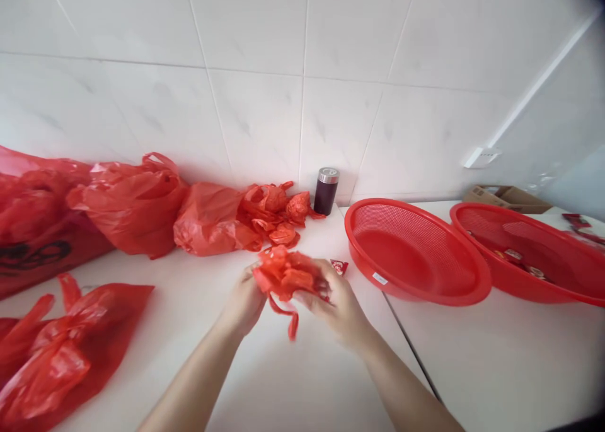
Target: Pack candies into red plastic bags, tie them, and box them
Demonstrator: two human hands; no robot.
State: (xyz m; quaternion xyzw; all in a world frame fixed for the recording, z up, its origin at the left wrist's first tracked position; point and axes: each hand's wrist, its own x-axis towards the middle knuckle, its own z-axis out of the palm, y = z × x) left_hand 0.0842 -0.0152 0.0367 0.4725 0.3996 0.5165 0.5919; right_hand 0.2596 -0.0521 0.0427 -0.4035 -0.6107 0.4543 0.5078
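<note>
A crumpled red plastic bag (286,274) is held up between my two hands over the white table, with a twisted strip hanging below it. My left hand (248,301) is closed on the bag's left side, its fingertips mostly behind the plastic. From the right, my right hand (338,303) grips the same bag, thumb in front. Just beyond the right hand, a small red-wrapped packet (339,267) lies on the table. Part of the bag is blurred, and I cannot tell what it contains.
Filled red bags (137,205) line the wall at left, and more red plastic (61,350) lies near left. A dark tumbler (326,191) stands by the wall. At right are a red basket (416,249), a second basket (520,280) holding small packets, and a cardboard box (508,198).
</note>
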